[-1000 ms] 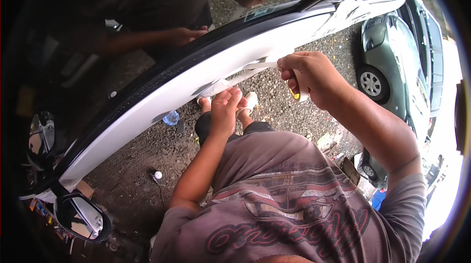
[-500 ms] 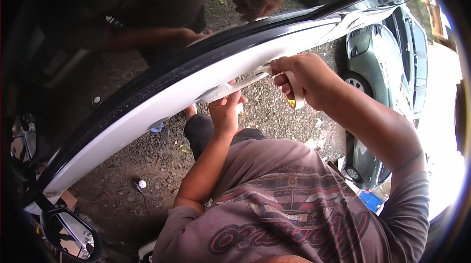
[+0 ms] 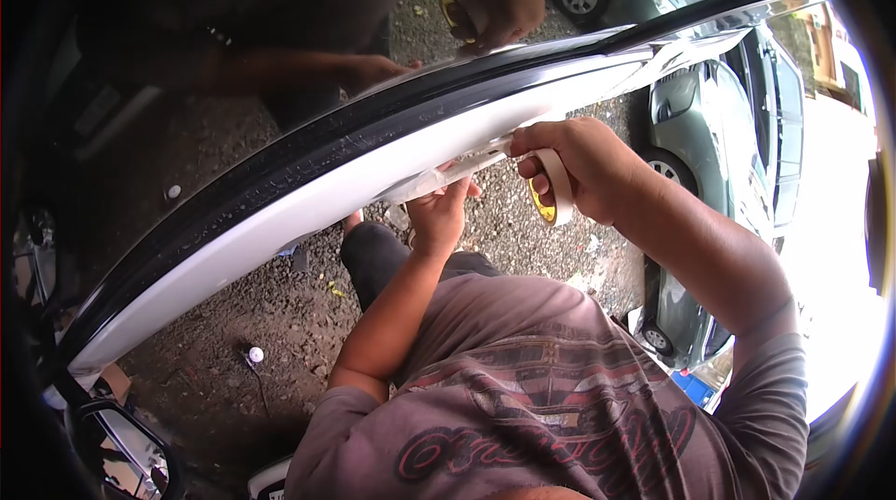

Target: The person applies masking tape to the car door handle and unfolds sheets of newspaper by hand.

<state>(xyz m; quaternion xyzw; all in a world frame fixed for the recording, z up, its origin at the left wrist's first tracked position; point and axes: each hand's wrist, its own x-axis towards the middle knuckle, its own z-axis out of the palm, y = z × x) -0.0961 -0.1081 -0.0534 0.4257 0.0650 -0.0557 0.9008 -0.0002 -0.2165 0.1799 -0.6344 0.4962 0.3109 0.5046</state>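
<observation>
A white car door (image 3: 308,197) curves across the view, its outer handle (image 3: 481,162) standing out from the panel. Pale masking tape (image 3: 415,187) appears to cover the near end of the handle. My left hand (image 3: 439,217) grips the handle from below, thumb on the near side and a fingertip showing behind it. In my right hand (image 3: 579,164) is a roll of masking tape (image 3: 560,190) with a yellow inner core, hanging from the curled fingers. Thumb and forefinger of that hand press at the handle's far end; what lies between them is hidden.
Dark window glass (image 3: 233,99) above the door reflects my arms. A side mirror (image 3: 121,449) sits at the lower left. Parked on the right is a grey-green car (image 3: 691,127). On the gravel ground (image 3: 205,332) lies a small white round object (image 3: 255,354).
My left hand has slid a little to the right along the handle. The right hand has dropped slightly, and the tape roll has turned to show more of its side.
</observation>
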